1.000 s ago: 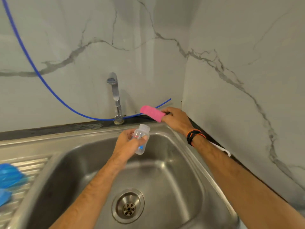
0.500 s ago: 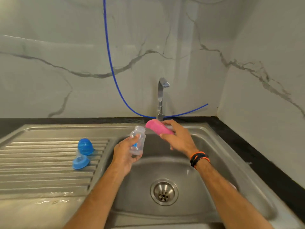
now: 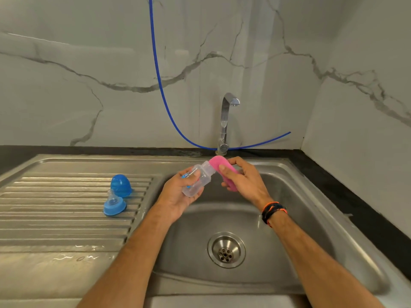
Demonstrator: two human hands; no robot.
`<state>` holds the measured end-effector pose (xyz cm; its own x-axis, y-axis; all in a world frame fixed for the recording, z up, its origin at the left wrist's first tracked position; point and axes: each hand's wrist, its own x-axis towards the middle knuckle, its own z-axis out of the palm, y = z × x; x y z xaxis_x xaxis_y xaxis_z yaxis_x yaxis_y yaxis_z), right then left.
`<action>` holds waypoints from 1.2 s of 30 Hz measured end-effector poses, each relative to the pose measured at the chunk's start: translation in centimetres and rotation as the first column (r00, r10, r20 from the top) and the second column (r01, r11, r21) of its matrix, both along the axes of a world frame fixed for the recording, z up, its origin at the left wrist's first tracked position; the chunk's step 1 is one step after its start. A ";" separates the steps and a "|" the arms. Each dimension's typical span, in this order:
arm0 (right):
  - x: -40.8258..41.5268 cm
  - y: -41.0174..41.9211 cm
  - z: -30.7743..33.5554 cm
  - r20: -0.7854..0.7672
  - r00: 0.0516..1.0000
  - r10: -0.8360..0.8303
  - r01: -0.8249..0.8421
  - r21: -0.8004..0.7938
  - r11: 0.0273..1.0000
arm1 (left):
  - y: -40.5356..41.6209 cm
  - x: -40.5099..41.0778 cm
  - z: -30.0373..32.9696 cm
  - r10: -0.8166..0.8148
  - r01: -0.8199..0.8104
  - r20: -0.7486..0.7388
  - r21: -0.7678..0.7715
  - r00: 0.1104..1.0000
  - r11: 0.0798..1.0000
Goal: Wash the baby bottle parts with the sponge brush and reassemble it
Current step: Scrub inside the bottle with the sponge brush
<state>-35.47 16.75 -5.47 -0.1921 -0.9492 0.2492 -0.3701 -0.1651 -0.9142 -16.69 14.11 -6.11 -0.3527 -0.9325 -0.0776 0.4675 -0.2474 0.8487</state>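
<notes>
White marble-look wall panels with grey veins back a stainless steel sink [image 3: 347, 221] set in a dark countertop, and the camera now sits more squarely over the basin than it did half a second ago, when the same scene showed slightly further left. Since then the left hand [image 3: 178, 194] has tipped the clear plastic baby bottle [image 3: 199, 180] so its open neck points up and right; its fingers curl round the bottle body. The right hand [image 3: 242, 181] grips the pink sponge brush [image 3: 219, 168], thumb and fingers clamped on the foam, and the brush's rounded tip has come to touch the bottle's mouth (a second ago it was up by the back corner). Both are held above the basin, just in front of the chrome tap [image 3: 225, 121]. On the ribbed draining board [image 3: 55, 218] to the left lie the blue domed bottle cap [image 3: 121, 185] and, just beside it, the blue screw ring with clear teat [image 3: 114, 204], well apart from the hands. A thin blue hose [image 3: 160, 81] hangs down the wall and runs behind the tap. Below the hands the basin is open down to the round steel drain [image 3: 226, 250]; its right rim runs close to the side wall.
</notes>
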 end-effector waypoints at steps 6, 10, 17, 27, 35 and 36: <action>0.3 -0.3 -0.2 0.115 0.992 0.042 -0.042 -0.002 0.999 | -0.2 0.7 0.1 -0.027 0.029 0.049 -0.026 0.998 0.999; 0.3 -0.2 0.2 0.049 0.998 0.033 -0.031 -0.053 0.998 | -0.7 0.9 -0.2 0.105 -0.104 -0.015 0.076 0.994 0.992; 0.4 -0.1 -0.2 -0.047 0.998 0.048 -0.051 -0.079 0.996 | -0.2 0.1 0.1 0.212 -0.184 -0.132 0.196 0.968 0.963; 1.0 0.0 0.3 -0.108 0.988 0.106 -0.111 -0.046 0.993 | -0.1 0.7 0.0 0.175 -0.149 -0.125 0.188 0.977 0.971; 1.0 -1.1 -0.5 -0.311 0.950 -0.043 0.031 -0.046 0.998 | -0.7 0.8 -0.4 0.172 -0.166 -0.037 0.136 0.984 0.977; 1.1 -1.3 -0.6 -0.335 0.941 -0.054 0.039 -0.052 0.998 | -0.7 0.8 -0.5 0.176 -0.170 -0.033 0.134 0.984 0.976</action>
<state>-34.42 15.49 -6.09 -0.1334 -0.9277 0.3486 -0.6629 -0.1780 -0.7272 -15.85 13.40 -6.62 -0.1925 -0.9627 -0.1903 0.5496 -0.2664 0.7918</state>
